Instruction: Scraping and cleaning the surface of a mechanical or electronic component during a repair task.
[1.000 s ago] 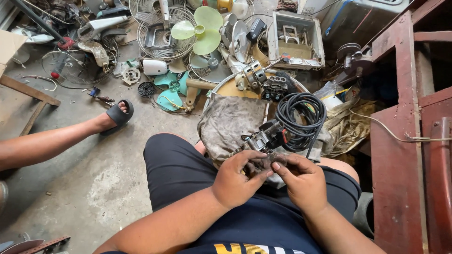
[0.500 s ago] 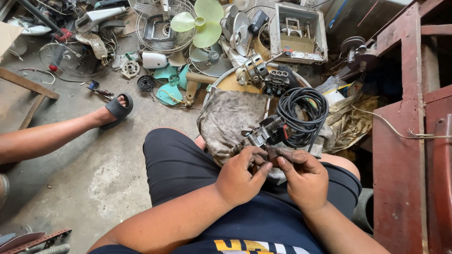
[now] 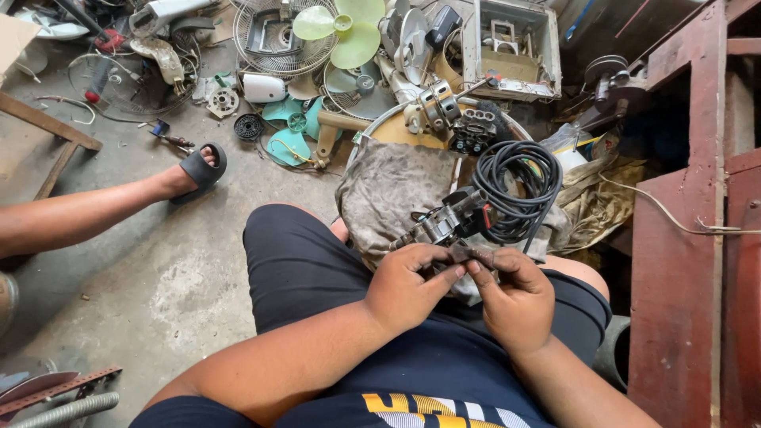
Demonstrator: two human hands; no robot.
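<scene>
I sit with both hands over my lap. My left hand [image 3: 412, 287] and my right hand [image 3: 517, 297] pinch a small dark metal part [image 3: 468, 254] between their fingertips. Just beyond it lies a grey motor assembly [image 3: 444, 223] on a dirty grey cloth [image 3: 392, 190]. A coil of black cable [image 3: 519, 181] rests to the right of the motor, close to my right hand. How the small part joins the motor is hidden by my fingers.
Another person's leg with a black sandal [image 3: 198, 168] stretches in from the left over the concrete floor [image 3: 158, 293]. Fan blades [image 3: 341, 28], fan grilles [image 3: 273, 36], a white casing [image 3: 511, 47] and scrap crowd the far side. Red wooden furniture [image 3: 682, 238] stands at right.
The view has shifted slightly. My fingers have worked the small part a little, staying together over the motor. The other person's leg has barely moved.
</scene>
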